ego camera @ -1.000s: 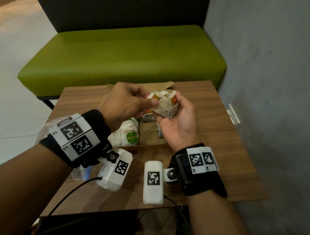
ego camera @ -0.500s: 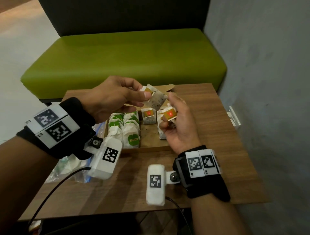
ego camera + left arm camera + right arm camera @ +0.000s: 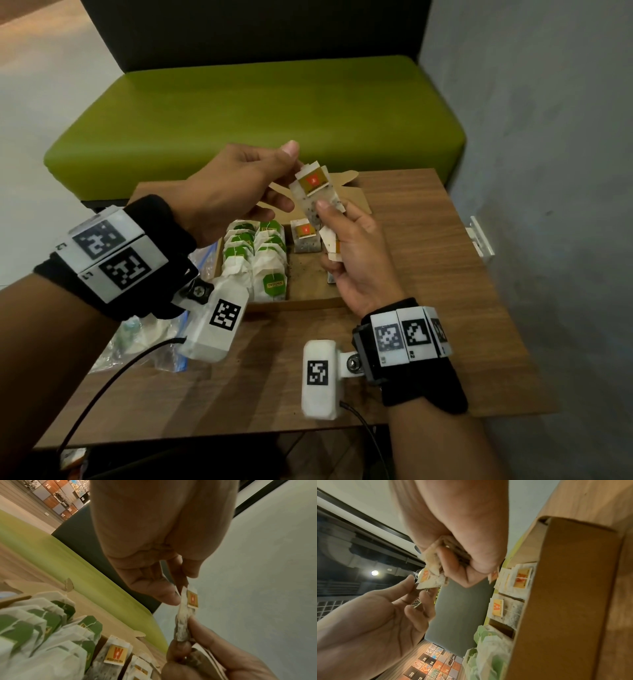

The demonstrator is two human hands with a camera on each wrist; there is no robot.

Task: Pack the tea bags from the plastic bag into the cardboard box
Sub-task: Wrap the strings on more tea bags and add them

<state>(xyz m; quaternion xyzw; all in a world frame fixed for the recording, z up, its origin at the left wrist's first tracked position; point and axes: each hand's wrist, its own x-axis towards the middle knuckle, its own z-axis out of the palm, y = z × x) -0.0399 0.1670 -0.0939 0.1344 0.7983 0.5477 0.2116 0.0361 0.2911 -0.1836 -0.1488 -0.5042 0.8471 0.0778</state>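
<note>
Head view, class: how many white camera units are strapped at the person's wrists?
2. One white camera unit hangs below the left wrist, over the plastic bag; the other camera unit sits beside the right wrist, above the wooden table. None seems hidden.

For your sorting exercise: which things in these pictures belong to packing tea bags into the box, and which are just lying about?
Belong to the job:
orange-tagged tea bag, pinched by left hand and right hand
cardboard box
green-tagged tea bags in the box
plastic bag

Just lying about:
green bench
wooden table

Orange-tagged tea bag (image 3: 317,195) above cardboard box (image 3: 301,303)
</note>
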